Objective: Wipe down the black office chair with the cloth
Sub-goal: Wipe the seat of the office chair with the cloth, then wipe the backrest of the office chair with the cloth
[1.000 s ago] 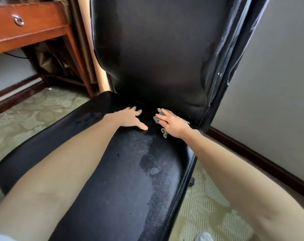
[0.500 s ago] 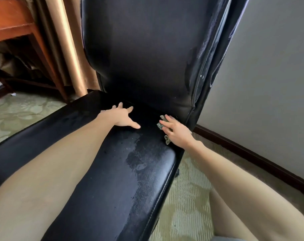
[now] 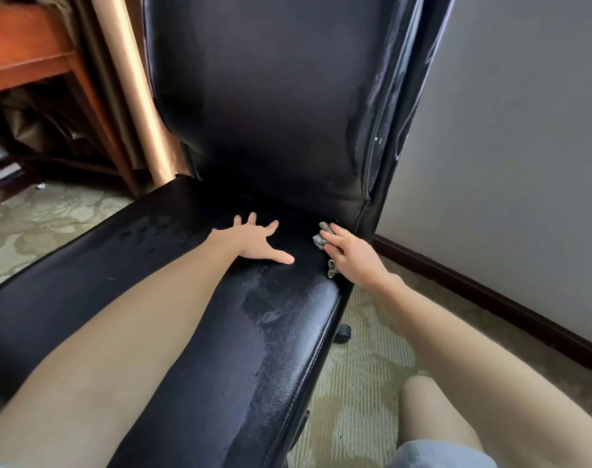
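Note:
The black office chair (image 3: 274, 136) fills the middle of the view, its seat (image 3: 261, 349) streaked with damp marks. My left hand (image 3: 254, 241) rests flat on the rear of the seat with fingers spread. My right hand (image 3: 350, 253) presses a small grey-green cloth (image 3: 320, 239) onto the seat's rear right corner, beside the backrest's edge. Most of the cloth is hidden under that hand; a scrap (image 3: 331, 268) sticks out below the palm.
A wooden desk (image 3: 27, 59) stands at the upper left with a gold curtain (image 3: 132, 96) beside it. A grey wall (image 3: 524, 163) with dark skirting (image 3: 490, 298) runs close along the right. Patterned carpet (image 3: 355, 383) covers the floor; a chair caster (image 3: 342, 334) shows under the seat. My knee (image 3: 433, 417) is at the lower right.
My right hand has slid the cloth rightwards along the back of the seat into the corner. The left hand has stayed flat on the seat. My head has moved right.

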{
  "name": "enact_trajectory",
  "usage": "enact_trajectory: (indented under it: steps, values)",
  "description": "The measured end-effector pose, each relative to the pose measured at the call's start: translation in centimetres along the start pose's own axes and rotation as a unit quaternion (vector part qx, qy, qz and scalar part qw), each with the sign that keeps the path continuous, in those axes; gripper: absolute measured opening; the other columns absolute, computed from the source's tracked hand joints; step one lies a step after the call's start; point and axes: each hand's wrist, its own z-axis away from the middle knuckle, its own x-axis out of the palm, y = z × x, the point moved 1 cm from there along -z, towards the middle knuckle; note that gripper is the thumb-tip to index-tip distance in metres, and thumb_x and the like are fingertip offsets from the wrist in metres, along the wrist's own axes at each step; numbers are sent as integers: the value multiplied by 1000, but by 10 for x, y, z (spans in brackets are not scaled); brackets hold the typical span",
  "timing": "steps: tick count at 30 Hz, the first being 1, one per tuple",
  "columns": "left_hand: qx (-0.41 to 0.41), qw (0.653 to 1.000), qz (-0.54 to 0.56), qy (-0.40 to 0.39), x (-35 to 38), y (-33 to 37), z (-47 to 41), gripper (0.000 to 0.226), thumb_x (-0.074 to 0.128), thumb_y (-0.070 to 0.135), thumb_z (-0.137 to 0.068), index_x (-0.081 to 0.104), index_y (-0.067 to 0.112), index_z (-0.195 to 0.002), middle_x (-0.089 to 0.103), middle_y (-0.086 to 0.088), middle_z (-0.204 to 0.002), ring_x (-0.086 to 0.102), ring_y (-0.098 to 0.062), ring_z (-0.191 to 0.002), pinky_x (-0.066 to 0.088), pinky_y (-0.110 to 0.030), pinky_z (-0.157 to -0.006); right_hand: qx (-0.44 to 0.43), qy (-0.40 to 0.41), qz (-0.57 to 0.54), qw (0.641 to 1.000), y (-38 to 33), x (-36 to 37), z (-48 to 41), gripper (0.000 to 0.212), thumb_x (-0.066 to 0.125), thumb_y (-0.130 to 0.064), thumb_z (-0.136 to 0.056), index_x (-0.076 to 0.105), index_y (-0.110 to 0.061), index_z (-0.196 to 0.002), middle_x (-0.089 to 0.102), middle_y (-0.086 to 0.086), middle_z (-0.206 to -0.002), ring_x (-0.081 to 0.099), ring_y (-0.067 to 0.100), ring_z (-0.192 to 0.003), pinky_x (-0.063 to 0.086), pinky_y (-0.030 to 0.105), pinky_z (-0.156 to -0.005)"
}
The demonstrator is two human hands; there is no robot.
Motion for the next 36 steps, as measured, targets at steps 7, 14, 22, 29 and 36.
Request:
enact_trajectory:
  steps: [7,14,22,29,36]
  values:
    - [-7,1000,0,9,-1,2,4,115,48,94,-59,-5,50,-150,-16,-2,-163,-15,-35,-148,5,-73,-109,56,26,-29,998,-2,4,0,40,47,-19,-97,54,-24,-136,38,-3,-152,32,19,-141,24,35,-117]
    - [-6,993,39,112,-27,28,20,125,58,83,-68,-19,33,-152,-33,-8,-157,-18,-35,-147,7,-72,-110,4,44,-75,996,3,-15,13,31,53,-13,-95,66,-19,-123,54,-8,-139,49,14,-130,28,19,-109]
    - [95,889,89,439,-82,82,48,115,60,71,-78,-13,25,-155,-31,-8,-157,-14,-30,-149,9,-66,-112,-157,200,-245,936,-9,-83,30,31,57,-2,-94,67,-13,-121,57,-6,-133,50,10,-129,37,31,-112]
    - [141,874,92,456,-121,111,71,119,58,77,-74,-16,29,-153,-34,-5,-156,-15,-28,-149,10,-66,-113,-223,349,-241,878,-37,-184,-2,27,58,-6,-94,68,-7,-118,57,5,-135,54,11,-124,41,27,-108]
    - [143,874,133,446,-156,129,85,122,64,72,-74,-23,33,-150,-42,-2,-152,-24,-25,-146,7,-66,-112,-248,436,-155,851,-61,-274,-44,27,54,-15,-97,67,-11,-120,54,6,-137,49,16,-131,31,22,-112]
